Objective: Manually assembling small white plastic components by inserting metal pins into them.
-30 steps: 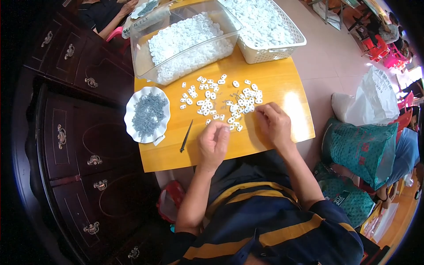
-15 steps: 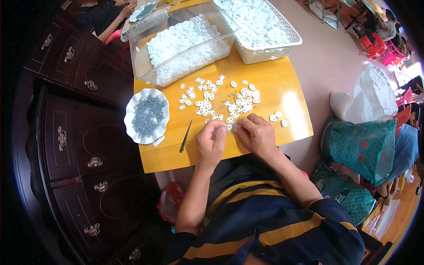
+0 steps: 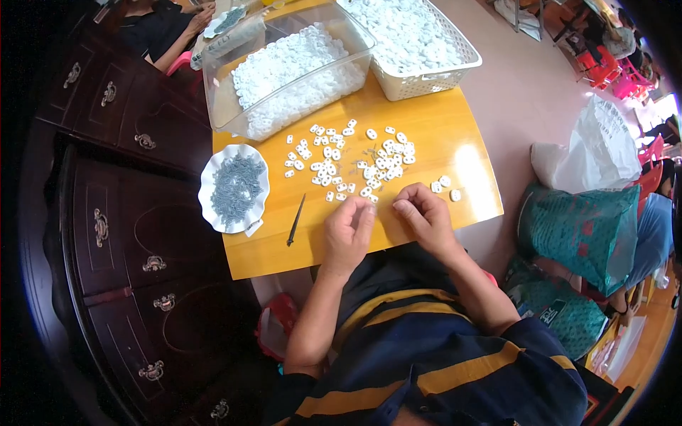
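Near the front edge of the wooden table point(image 3: 277, 255) my left hand point(image 3: 348, 234) is closed, thumb against the curled fingers. Whatever may be in its pinch is too small to make out. My right hand point(image 3: 430, 226) sits a short gap away, thumb and forefinger together; anything between them is hidden. Just beyond my fingertips lie many small white oval plastic pieces with two dark holes each point(image 3: 387, 162), with thin grey metal bits point(image 3: 353, 169) among them. Right of these are a few separate white pieces point(image 3: 445, 182). A slim dark pointed tool point(image 3: 295, 221) rests left of my left hand.
A scalloped white dish point(image 3: 206, 192) of grey metal pins stands at the left. Behind are a clear tub point(image 3: 219, 106) and a cream basket point(image 3: 426, 86), both full of white pieces. Dark cabinets point(image 3: 114, 234) flank the left; sacks point(image 3: 575, 231) stand on the right; another person point(image 3: 160, 32) sits far left.
My hands have moved apart, the right one shifting rightward from the left. The small white piece seen between them earlier no longer shows clearly. The whole view has shifted slightly.
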Available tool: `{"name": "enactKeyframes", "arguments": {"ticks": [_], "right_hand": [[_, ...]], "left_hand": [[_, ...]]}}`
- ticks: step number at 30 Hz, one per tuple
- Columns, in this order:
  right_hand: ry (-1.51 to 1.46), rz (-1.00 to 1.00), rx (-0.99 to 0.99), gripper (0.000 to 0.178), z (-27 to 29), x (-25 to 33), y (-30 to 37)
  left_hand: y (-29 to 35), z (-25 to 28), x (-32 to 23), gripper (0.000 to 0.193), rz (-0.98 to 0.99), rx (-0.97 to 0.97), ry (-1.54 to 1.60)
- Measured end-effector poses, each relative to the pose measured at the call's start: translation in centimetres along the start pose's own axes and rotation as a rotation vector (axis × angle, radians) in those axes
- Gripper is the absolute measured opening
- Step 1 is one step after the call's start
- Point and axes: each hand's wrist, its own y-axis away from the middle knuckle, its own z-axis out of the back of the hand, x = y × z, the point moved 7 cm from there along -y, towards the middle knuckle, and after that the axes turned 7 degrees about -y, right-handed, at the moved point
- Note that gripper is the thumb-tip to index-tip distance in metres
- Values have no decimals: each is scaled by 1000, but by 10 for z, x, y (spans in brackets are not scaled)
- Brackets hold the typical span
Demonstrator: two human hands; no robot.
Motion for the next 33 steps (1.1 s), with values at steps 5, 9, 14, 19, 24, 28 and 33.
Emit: {"name": "enactKeyframes", "arguments": {"ticks": [5,9,14,19,24,28,33], "right_hand": [[-168,-60,-6,8,1,-4,6],[-154,-72,52,8,0,-2,9],[-275,-189,59,13,0,-5,10],[-371,-214,52,12,1,-14,11],[-376,-154,46,16,-5,-8,10],[-394,-183,57,18,-11,-5,11],[-397,-316,-19,16,-11,-10,13]], "left_hand": [[2,-6,-4,9,10,27,12],[2,-8,-7,10,3,39,-5],[3,-7,-4,10,9,38,7],[3,-8,0,10,8,30,16],[3,-7,-3,11,-9,27,5],[3,-6,-8,9,-23,14,0],[2,-1,-15,6,-24,-38,-3]]}}
